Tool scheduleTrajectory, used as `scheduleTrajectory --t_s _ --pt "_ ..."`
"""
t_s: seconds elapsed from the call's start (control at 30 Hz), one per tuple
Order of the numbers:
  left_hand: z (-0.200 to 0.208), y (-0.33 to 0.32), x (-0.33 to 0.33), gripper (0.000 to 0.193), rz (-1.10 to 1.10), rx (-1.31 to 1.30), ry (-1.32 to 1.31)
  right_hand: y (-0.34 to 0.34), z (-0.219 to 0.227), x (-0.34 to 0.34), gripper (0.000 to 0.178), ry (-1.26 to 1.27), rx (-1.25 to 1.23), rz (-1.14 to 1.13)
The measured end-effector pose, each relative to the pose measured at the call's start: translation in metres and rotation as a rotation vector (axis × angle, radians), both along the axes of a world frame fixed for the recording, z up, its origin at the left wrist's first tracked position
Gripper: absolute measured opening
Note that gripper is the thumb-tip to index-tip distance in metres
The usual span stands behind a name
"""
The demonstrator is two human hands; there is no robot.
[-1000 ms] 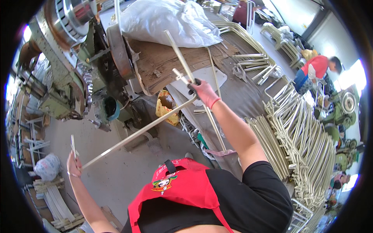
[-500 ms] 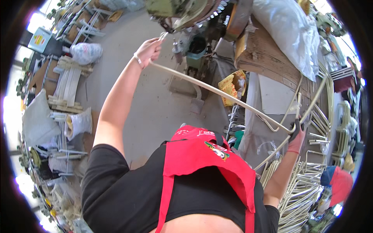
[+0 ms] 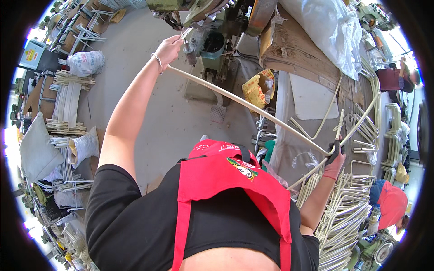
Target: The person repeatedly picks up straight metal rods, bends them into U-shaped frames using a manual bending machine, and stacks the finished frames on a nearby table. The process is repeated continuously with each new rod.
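A long cream metal tube frame (image 3: 244, 103), bent at its right corner, stretches across in front of me. My left hand (image 3: 168, 52) is closed at its far left end, beside the green machine (image 3: 199, 11). A short pale end piece (image 3: 186, 33) sticks out past the left fingers, close to the machine's working head; whether they touch I cannot tell. My right hand (image 3: 335, 159), in a dark and pink glove, is wrapped round the frame near its bent corner. Another upright tube end (image 3: 340, 123) rises just above that hand.
Right of me lies a big stack of bent cream tubes (image 3: 346, 212). A brown cardboard-covered surface (image 3: 298, 54) bears clear plastic sheeting (image 3: 327, 34). A yellow bag (image 3: 257, 90) and a foot pedal (image 3: 218, 114) are below the machine. Another person in red (image 3: 391, 205) is at far right.
The view has shifted a little, so most surroundings appear further left and higher. Both hands keep their hold on the tube frame; the left fingertips remain near the machine head.
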State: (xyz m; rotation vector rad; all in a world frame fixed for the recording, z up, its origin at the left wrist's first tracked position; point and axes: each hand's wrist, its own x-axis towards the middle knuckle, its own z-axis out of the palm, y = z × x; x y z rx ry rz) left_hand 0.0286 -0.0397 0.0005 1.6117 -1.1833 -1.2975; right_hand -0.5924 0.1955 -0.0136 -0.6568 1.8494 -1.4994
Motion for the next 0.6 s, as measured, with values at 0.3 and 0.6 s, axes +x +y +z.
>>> scheduleTrajectory --t_s 0.3,0.6 --pt "-0.026 -0.006 0.002 0.038 0.022 -0.146 -0.446 0.010 -0.022 0.002 0.032 -0.035 -0.018 -0.022" --pt "-0.046 0.033 0.005 0.037 0.192 0.040 -0.154 0.020 -0.070 -0.029 0.038 1.229 0.410 0.002"
